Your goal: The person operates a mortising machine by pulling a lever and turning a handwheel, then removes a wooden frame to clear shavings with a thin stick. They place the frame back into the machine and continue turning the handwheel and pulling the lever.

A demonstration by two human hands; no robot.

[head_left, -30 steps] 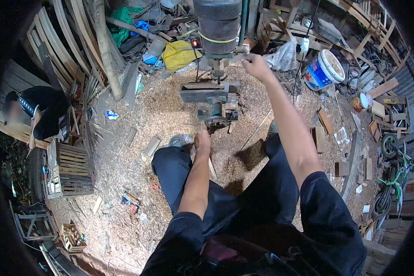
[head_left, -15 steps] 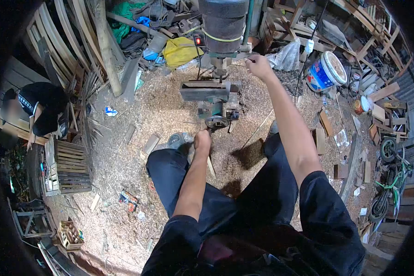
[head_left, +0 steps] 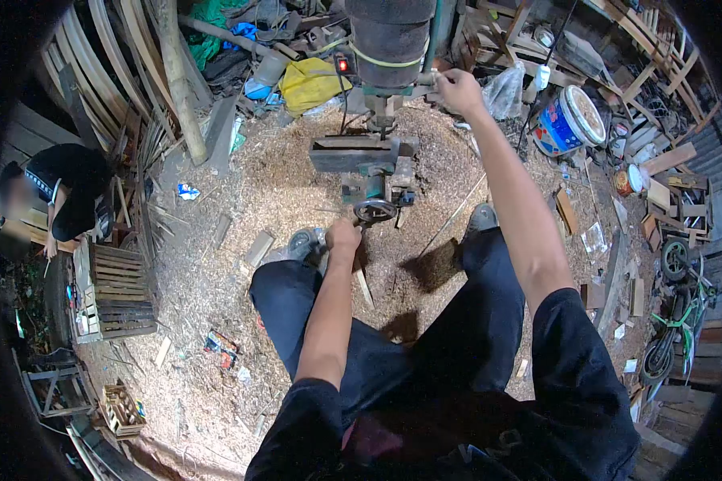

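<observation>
A drill-press-like machine [head_left: 387,48] with a dark cylindrical housing stands in front of me. Beneath its bit [head_left: 383,128] is a long dark workpiece [head_left: 353,157], seemingly wood, lying across the machine's table. My left hand [head_left: 344,234] is closed around the handle of the handwheel [head_left: 375,211] below the workpiece. At the right side of the housing, my right hand [head_left: 460,91] has its fingers curled around the end of a lever [head_left: 427,78]; the hand covers the lever's tip.
Wood shavings [head_left: 217,321] cover the floor. A person [head_left: 68,188] crouches at the left beside a slatted crate [head_left: 120,289]. A yellow sack [head_left: 309,86] and a paint bucket [head_left: 569,122] lie beyond. A red-lit switch [head_left: 342,64] hangs near the housing.
My right hand has risen with the lever, away from me. My left hand stays on the handwheel handle. The view has shifted slightly.
</observation>
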